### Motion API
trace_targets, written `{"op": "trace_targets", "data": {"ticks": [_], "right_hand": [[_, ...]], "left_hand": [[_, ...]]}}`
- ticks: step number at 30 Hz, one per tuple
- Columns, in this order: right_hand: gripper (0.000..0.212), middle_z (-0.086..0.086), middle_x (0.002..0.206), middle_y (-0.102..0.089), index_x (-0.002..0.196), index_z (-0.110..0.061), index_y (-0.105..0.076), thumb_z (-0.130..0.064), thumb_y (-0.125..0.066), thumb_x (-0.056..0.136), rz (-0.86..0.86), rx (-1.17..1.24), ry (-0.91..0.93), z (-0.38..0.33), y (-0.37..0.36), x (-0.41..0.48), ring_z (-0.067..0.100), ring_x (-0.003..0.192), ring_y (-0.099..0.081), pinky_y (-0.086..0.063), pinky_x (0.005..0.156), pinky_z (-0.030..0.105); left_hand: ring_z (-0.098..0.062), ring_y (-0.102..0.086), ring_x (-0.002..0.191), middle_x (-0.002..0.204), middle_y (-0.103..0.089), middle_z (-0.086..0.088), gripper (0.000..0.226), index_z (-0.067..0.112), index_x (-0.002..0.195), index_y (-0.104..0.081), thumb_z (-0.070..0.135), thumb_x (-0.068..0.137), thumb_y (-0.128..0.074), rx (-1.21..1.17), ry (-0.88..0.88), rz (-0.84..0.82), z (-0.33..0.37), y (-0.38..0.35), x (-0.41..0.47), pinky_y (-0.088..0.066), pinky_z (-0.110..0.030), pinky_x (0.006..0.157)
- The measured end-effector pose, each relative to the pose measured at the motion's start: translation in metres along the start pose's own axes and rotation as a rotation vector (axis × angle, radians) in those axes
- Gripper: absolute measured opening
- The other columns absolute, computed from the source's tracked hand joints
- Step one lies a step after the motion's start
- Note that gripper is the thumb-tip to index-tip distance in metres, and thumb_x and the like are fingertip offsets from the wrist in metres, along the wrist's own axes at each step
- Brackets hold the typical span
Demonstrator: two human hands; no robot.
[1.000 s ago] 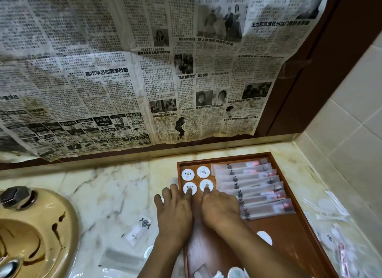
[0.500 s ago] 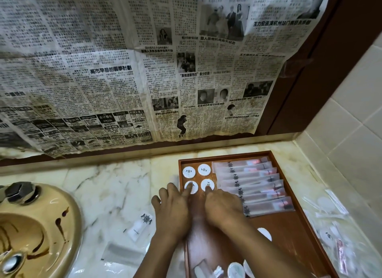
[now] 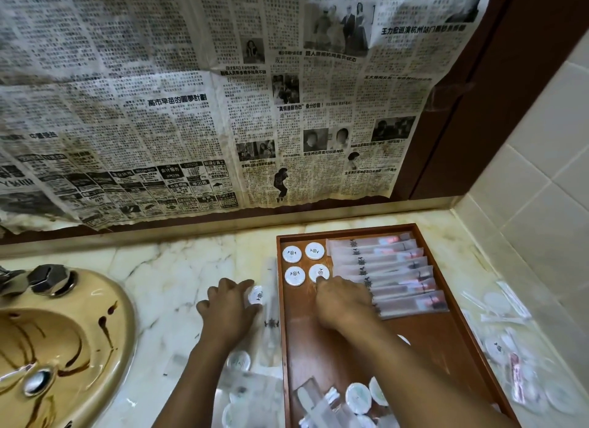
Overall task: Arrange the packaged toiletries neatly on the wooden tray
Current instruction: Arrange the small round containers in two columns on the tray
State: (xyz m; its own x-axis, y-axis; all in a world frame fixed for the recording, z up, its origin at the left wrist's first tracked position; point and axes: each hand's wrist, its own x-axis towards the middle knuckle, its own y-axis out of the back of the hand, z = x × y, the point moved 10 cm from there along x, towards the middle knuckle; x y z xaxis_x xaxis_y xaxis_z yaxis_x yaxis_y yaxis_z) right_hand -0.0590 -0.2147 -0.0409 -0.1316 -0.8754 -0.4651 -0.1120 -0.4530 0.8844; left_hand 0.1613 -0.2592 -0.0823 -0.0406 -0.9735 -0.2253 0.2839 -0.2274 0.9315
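So, crinkled newspaper [image 3: 191, 109] covered the wall behind a glossy, veined marble counter [image 3: 165, 268], with a stained tan sink [image 3: 63, 332] at left. The wooden tray [image 3: 446, 348], rectangular with a raised lip, sat near the tiled right corner, bare wood showing mid-tray. Frosted flat sachets [image 3: 382, 268] overlapped along its far right, with four round white packets [image 3: 292, 254] squared up beside them. The right hand [image 3: 344, 303] pressed one straight fingertip on the near-right one. The left hand [image 3: 229, 309], just off the tray's left edge, curled its fingers round a loose round packet [image 3: 256, 295] on the marble.
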Motion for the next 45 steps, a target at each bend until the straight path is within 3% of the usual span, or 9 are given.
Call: {"op": "trace_targets", "data": {"ticks": [9, 13, 17, 22, 28, 32, 36, 40, 45], "right_hand": [[0.064, 0.012, 0.13, -0.06, 0.154, -0.025, -0.027, -0.014, -0.041, 0.093, 0.071, 0.127, 0.03, 0.006, -0.002, -0.021, 0.034, 0.118, -0.059, -0.046, 0.093, 0.044], [0.065, 0.009, 0.116, -0.067, 0.152, -0.035, -0.03, -0.017, -0.046, 0.092, 0.172, 0.27, 0.04, 0.014, -0.001, -0.042, 0.034, 0.108, -0.064, -0.051, 0.089, 0.046], [0.063, 0.006, 0.116, -0.07, 0.153, -0.038, -0.031, -0.025, -0.047, 0.094, 0.191, 0.376, 0.062, 0.022, -0.015, -0.064, 0.03, 0.106, -0.066, -0.052, 0.086, 0.037], [0.062, -0.002, 0.126, -0.068, 0.149, -0.045, -0.037, -0.023, -0.049, 0.092, 0.14, 0.485, 0.074, 0.024, -0.042, -0.085, 0.024, 0.108, -0.064, -0.055, 0.082, 0.033], [0.056, -0.012, 0.128, -0.068, 0.146, -0.046, -0.042, -0.029, -0.05, 0.093, 0.134, 0.552, 0.028, 0.044, -0.07, -0.095, 0.016, 0.1, -0.069, -0.057, 0.073, 0.024], [0.055, -0.009, 0.082, -0.07, 0.145, -0.04, -0.047, -0.019, -0.052, 0.094, 0.148, 0.619, 0.014, 0.057, -0.069, -0.104, 0.012, 0.068, -0.063, -0.028, 0.05, 0.009], [0.057, -0.017, 0.053, -0.041, 0.143, -0.042, -0.049, -0.015, -0.055, 0.094, 0.186, 0.653, -0.032, 0.075, -0.069, -0.108, 0.002, 0.046, -0.039, -0.031, 0.046, 0.016], [0.049, -0.017, 0.062, -0.053, 0.134, -0.038, -0.058, -0.016, -0.059, 0.09, 0.16, 0.673, -0.084, 0.091, -0.078, -0.12, 0.005, 0.057, -0.052, -0.042, 0.055, 0.021], [0.009, -0.005, 0.097, -0.072, 0.088, -0.03, -0.069, -0.023, -0.071, 0.083, 0.189, 0.622, -0.141, 0.113, -0.09, -0.135, 0.017, 0.092, -0.068, -0.055, 0.08, 0.034]], "left_hand": [[-0.023, -0.048, 0.12, 0.124, -0.056, 0.003, 0.036, 0.033, 0.126, -0.056, 0.043, 0.092, -0.064, 0.06, -0.06, 0.019, 0.012, 0.004, 0.002, -0.03, -0.043, 0.094], [-0.017, -0.06, 0.093, 0.092, -0.064, 0.014, 0.015, 0.03, 0.102, -0.051, 0.026, 0.096, -0.064, -0.378, 0.007, 0.123, -0.003, 0.014, -0.008, -0.028, -0.037, 0.087], [-0.022, -0.066, 0.089, 0.101, -0.066, 0.0, 0.023, 0.031, 0.113, -0.061, 0.015, 0.097, -0.066, -0.929, 0.12, 0.143, -0.027, 0.018, -0.021, -0.055, -0.044, 0.079], [-0.031, -0.073, 0.086, 0.094, -0.074, -0.01, 0.028, 0.014, 0.115, -0.064, 0.003, 0.098, -0.044, -1.211, 0.269, 0.019, -0.053, 0.014, -0.035, -0.049, -0.04, 0.073], [-0.022, -0.048, 0.059, 0.071, -0.051, -0.007, 0.016, 0.009, 0.078, -0.048, 0.017, 0.071, -0.06, -0.905, 0.26, -0.109, -0.072, 0.013, -0.043, -0.035, -0.029, 0.059], [-0.012, -0.059, 0.071, 0.082, -0.065, -0.005, 0.038, 0.013, 0.098, -0.054, 0.036, 0.084, -0.08, -0.435, 0.174, -0.023, -0.077, 0.017, -0.029, -0.036, -0.026, 0.056], [-0.022, -0.059, 0.088, 0.095, -0.06, -0.004, 0.051, 0.013, 0.108, -0.05, 0.041, 0.08, -0.083, -0.251, 0.088, -0.111, -0.067, 0.002, -0.018, -0.037, -0.03, 0.064], [-0.028, -0.061, 0.1, 0.104, -0.062, -0.002, 0.051, 0.016, 0.114, -0.049, 0.04, 0.082, -0.081, -0.203, 0.088, -0.044, -0.059, 0.003, -0.023, -0.045, -0.039, 0.082], [-0.025, -0.065, 0.088, 0.1, -0.063, 0.0, 0.024, 0.021, 0.115, -0.058, 0.03, 0.095, -0.069, -0.263, -0.102, 0.154, -0.015, 0.018, -0.06, -0.049, -0.041, 0.085]]}}
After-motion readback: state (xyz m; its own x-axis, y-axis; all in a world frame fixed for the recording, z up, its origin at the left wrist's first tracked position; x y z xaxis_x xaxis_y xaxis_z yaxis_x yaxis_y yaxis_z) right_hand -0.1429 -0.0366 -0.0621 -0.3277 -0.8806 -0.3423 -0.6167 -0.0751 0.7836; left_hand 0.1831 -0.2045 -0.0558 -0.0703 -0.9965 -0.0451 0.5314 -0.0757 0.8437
